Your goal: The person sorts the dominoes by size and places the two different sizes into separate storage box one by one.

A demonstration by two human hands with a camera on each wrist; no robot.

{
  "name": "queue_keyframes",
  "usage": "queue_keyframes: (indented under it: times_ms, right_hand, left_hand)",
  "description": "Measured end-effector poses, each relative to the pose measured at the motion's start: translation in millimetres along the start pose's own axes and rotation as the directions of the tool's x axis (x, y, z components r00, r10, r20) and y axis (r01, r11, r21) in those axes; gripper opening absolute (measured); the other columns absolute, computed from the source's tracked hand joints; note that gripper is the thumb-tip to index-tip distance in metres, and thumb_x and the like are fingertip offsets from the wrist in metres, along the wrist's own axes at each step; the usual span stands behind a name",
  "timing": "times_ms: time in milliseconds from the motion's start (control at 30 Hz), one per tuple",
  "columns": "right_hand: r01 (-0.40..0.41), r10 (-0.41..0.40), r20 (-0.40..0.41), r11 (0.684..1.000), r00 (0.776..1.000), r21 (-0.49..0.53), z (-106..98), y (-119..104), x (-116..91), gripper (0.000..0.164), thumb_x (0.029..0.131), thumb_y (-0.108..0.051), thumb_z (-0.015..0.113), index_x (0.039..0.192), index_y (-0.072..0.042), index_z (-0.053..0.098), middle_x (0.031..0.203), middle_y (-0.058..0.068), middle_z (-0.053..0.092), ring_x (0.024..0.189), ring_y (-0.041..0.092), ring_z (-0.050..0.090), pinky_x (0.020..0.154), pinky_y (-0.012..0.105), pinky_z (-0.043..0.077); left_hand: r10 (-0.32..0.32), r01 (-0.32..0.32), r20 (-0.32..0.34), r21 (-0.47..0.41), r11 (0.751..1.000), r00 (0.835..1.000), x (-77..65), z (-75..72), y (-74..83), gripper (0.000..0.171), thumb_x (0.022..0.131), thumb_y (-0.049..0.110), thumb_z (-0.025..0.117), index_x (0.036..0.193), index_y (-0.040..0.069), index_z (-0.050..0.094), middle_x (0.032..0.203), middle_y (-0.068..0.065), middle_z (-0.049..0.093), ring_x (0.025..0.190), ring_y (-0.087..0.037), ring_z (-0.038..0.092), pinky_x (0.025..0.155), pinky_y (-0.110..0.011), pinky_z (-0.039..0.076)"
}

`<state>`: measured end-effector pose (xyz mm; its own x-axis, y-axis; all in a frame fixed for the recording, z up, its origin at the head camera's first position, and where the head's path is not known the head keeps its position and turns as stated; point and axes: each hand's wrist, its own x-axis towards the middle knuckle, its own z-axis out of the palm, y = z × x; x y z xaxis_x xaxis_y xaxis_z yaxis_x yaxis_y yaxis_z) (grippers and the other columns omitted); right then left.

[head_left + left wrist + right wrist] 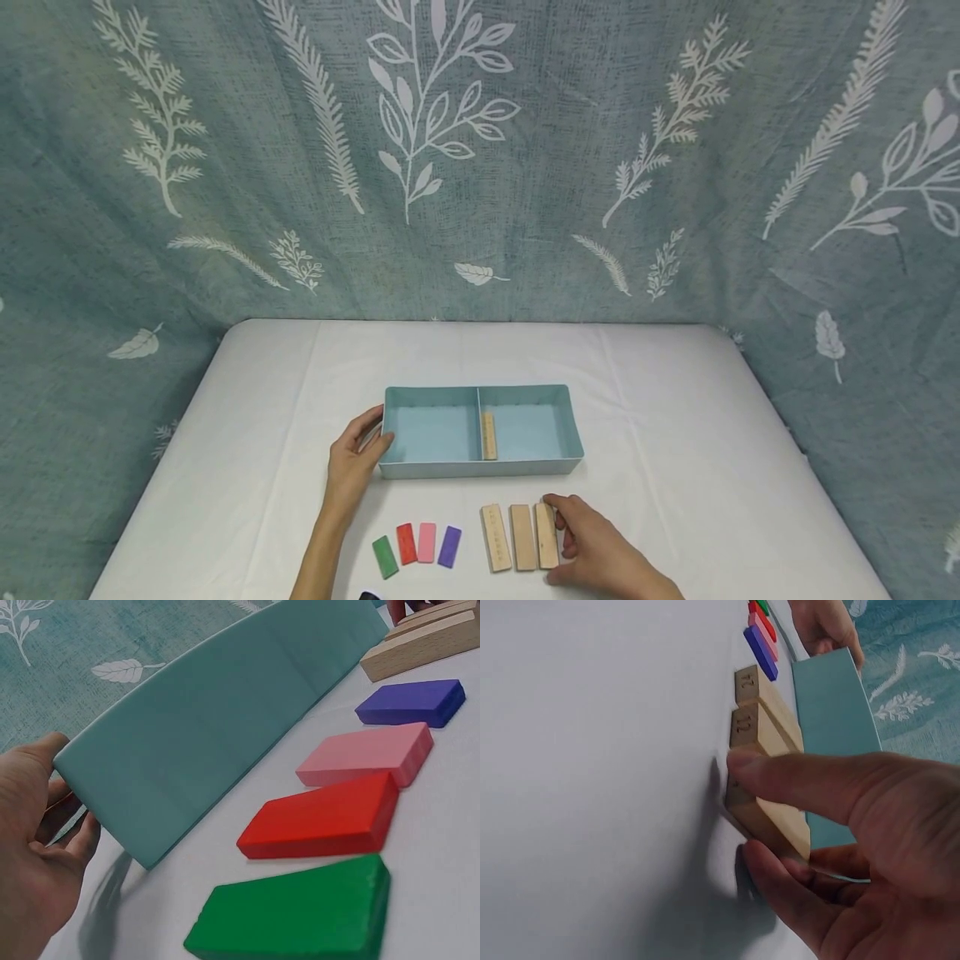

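A light blue two-compartment tray (480, 471) stands on the white table. My left hand (351, 471) grips its left end, with the thumb at the rim. One wooden block (489, 436) is in the right compartment, against the divider. In front of the tray lie three more wooden blocks side by side. My right hand (600, 546) pinches the rightmost wooden block (547, 542) by its two ends, the thumb (780, 776) at the near end. The middle wooden block (523, 537) is right beside it, and the left wooden block (495, 537) is slightly tilted. Numbers mark their ends in the right wrist view.
Left of the wooden blocks lie a green block (385, 557), a red block (406, 543), a pink block (426, 542) and a purple block (449, 547). A dark object (369, 596) shows at the bottom edge. Behind the table hangs a leaf-patterned curtain (525, 250).
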<state>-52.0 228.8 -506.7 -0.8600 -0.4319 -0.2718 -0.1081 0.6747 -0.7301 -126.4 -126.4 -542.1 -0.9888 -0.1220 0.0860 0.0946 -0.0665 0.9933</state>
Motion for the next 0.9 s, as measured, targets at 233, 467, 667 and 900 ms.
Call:
queue_keyframes:
  times_ms: [233,467,667,900]
  right_hand:
    - [-0.009,0.007,-0.035,0.998,0.999,-0.065,6,-4,0,0.086,0.064,-0.012,0.091,0.135,0.007,0.047,0.095,-0.001,0.048,0.072,0.006,0.048,0.06,0.02,0.048]
    - [-0.029,0.024,-0.061,0.996,0.998,-0.084,5,-8,-3,0.085,0.063,-0.012,0.091,0.135,0.006,0.049,0.093,-0.001,0.048,0.074,0.008,0.049,0.061,0.021,0.048]
    - [-0.04,0.026,-0.105,0.991,0.994,-0.127,1,-8,-6,0.085,0.065,-0.013,0.091,0.137,0.003,0.049,0.096,-0.003,0.047,0.081,0.011,0.049,0.067,0.024,0.05]
    - [0.008,-0.029,-0.165,0.992,0.986,-0.124,-6,-12,-8,0.087,0.065,-0.006,0.089,0.141,0.001,0.048,0.098,-0.002,0.047,0.083,0.012,0.049,0.068,0.025,0.05]
  left_hand:
    - [-0.02,0.019,0.009,0.019,1.0,1.0,-1.0,-0.5,0.3,0.046,0.094,0.003,0.067,0.137,0.0,0.053,0.143,-0.015,0.051,0.135,-0.024,0.044,0.104,-0.02,0.041]
    - [-0.018,0.018,0.019,0.02,1.0,1.0,-0.8,-0.8,-1.5,0.045,0.094,0.003,0.066,0.138,0.001,0.053,0.144,-0.014,0.05,0.136,-0.023,0.043,0.105,-0.02,0.039]
    - [-0.018,0.018,0.018,0.016,1.0,1.0,-0.5,-1.1,-1.9,0.046,0.094,0.003,0.067,0.138,0.001,0.053,0.144,-0.014,0.05,0.136,-0.022,0.043,0.106,-0.022,0.038]
    - [-0.021,0.021,0.016,0.022,1.0,1.0,-1.6,-0.3,0.5,0.046,0.094,0.003,0.066,0.138,0.0,0.053,0.144,-0.015,0.05,0.137,-0.023,0.042,0.105,-0.021,0.039]
